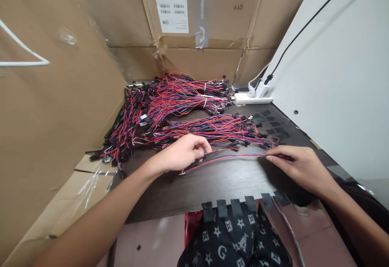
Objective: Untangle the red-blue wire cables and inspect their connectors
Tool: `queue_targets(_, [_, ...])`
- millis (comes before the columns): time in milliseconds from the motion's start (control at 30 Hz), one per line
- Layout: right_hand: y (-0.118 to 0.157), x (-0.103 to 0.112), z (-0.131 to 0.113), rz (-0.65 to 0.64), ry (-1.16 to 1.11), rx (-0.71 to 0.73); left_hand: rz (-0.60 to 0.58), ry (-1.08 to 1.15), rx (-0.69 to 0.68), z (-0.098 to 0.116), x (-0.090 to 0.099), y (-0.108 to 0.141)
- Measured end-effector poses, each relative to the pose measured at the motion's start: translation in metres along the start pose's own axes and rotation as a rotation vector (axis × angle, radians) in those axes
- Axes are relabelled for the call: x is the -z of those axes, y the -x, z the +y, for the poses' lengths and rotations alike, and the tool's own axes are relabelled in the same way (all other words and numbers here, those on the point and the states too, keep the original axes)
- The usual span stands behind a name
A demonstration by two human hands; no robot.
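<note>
A thin wire harness (pixel 227 157) of red, blue and black wires stretches between my two hands, just above the dark wooden tabletop. My right hand (pixel 299 163) pinches its right end, where a black part pokes out past the fingers. Thumb and fingers of my left hand (pixel 188 152) are closed around the harness wires near the left end; a white-tipped wire end hangs below that hand. Right behind my left hand lies a loose pile of similar harnesses (pixel 206 131). The fingertips of both hands partly hide what they grip.
Bundled harnesses (pixel 185 97) are heaped at the back, with more (pixel 129 117) along the left. A white power strip (pixel 253 98) with a plugged-in black cable sits at the back right. Cardboard boxes (pixel 200 64) wall the back and left. Black tape strips (pixel 235 207) line the front edge.
</note>
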State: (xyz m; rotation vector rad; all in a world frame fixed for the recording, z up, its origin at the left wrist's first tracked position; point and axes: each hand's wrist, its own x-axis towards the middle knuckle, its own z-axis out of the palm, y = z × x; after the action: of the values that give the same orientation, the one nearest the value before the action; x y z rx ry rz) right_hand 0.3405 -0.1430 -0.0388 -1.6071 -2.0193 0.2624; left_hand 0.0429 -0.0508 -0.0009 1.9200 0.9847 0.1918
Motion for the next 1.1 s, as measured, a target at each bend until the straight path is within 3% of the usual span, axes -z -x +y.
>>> queue_targets(233, [-0.004, -0.002, -0.006, -0.007, -0.004, 0.026, -0.017, -0.117, -0.077, 0.002, -0.007, -0.001])
queue_targets(433, [-0.009, -0.005, -0.009, -0.025, 0.011, 0.04, 0.09, -0.19, -0.128, -0.004, -0.019, -0.006])
queue_targets(667, [-0.018, -0.01, -0.017, -0.036, 0.003, 0.054, 0.109, -0.213, -0.145, -0.005, -0.027, -0.01])
queue_targets(900, [-0.018, -0.013, -0.017, -0.044, -0.025, 0.053, 0.076, -0.142, -0.115, 0.001, -0.023, -0.008])
queue_targets(1100, [-0.017, -0.015, -0.014, -0.048, -0.017, 0.039, -0.059, 0.002, -0.007, 0.002, -0.017, -0.005])
